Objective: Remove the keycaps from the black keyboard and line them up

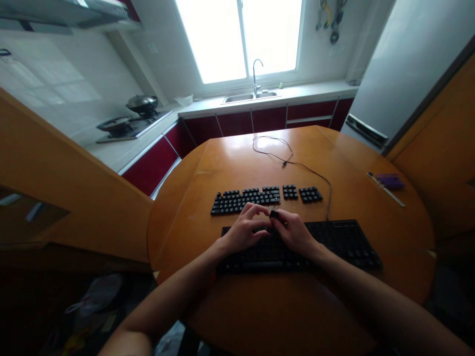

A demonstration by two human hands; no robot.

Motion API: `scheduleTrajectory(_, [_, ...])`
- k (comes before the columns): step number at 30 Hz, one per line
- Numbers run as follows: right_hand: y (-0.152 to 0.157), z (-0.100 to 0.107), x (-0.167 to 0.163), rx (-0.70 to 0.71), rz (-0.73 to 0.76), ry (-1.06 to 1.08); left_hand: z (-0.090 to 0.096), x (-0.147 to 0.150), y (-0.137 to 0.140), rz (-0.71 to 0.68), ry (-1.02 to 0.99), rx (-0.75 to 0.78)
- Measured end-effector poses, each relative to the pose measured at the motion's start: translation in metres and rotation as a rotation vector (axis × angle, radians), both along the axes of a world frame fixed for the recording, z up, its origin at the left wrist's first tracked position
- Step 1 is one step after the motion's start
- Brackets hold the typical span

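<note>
On the table lies a black keyboard (345, 242), its middle partly hidden by my hands and forearms. My right hand (295, 232) is closed, pinching a small black tool with thin wires sticking up, which looks like a keycap puller (274, 214). Just left of it, my left hand (247, 228) hovers over the keyboard with thumb and fingers apart; its fingertips come close to the puller, and I cannot tell whether they touch it. Beyond both hands, black keycaps (232, 201) sit in keyboard-like rows, with two smaller groups of keycaps (310, 194) to their right.
A cable (311, 170) runs from the keyboard and loops across the far part of the wooden table (178, 217). At the right lie a thin white stick (393, 197) and a blurred purple item (391, 181). Behind are a sink (239, 98) and a stove (139, 128).
</note>
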State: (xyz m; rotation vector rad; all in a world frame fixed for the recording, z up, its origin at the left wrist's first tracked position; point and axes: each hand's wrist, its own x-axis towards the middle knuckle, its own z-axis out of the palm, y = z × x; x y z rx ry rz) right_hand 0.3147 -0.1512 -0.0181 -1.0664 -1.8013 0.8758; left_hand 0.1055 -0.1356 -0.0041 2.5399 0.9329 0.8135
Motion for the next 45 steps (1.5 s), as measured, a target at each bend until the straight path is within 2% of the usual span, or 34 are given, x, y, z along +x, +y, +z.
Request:
scheduleTrajectory(2, [0.001,0.001,-0.001,-0.031,-0.031,0.043,0.001,-0.002,0.005,0.05,-0.055,-0.011])
scheduleTrajectory(5, [0.003,0.002,-0.001,-0.081,-0.103,0.116,0.0,-0.009,0.02,0.233,-0.087,0.013])
scheduleTrajectory(8, [0.005,0.002,-0.001,-0.104,-0.133,0.12,-0.007,-0.018,0.036,0.359,-0.011,0.037])
scheduleTrajectory(13, [0.004,-0.001,-0.003,-0.115,-0.072,0.122,-0.02,-0.025,0.048,0.446,0.147,-0.003])
scheduleTrajectory(25, [0.003,0.003,0.0,-0.106,-0.082,0.104,-0.02,-0.024,0.046,0.513,0.162,-0.019])
scheduleTrajectory(38, [0.003,0.002,0.0,-0.106,-0.082,0.114,-0.024,-0.027,0.046,0.45,0.179,-0.004])
scheduleTrajectory(45, [0.005,0.0,0.0,-0.112,-0.083,0.12,-0.022,-0.025,0.045,0.508,0.189,-0.008])
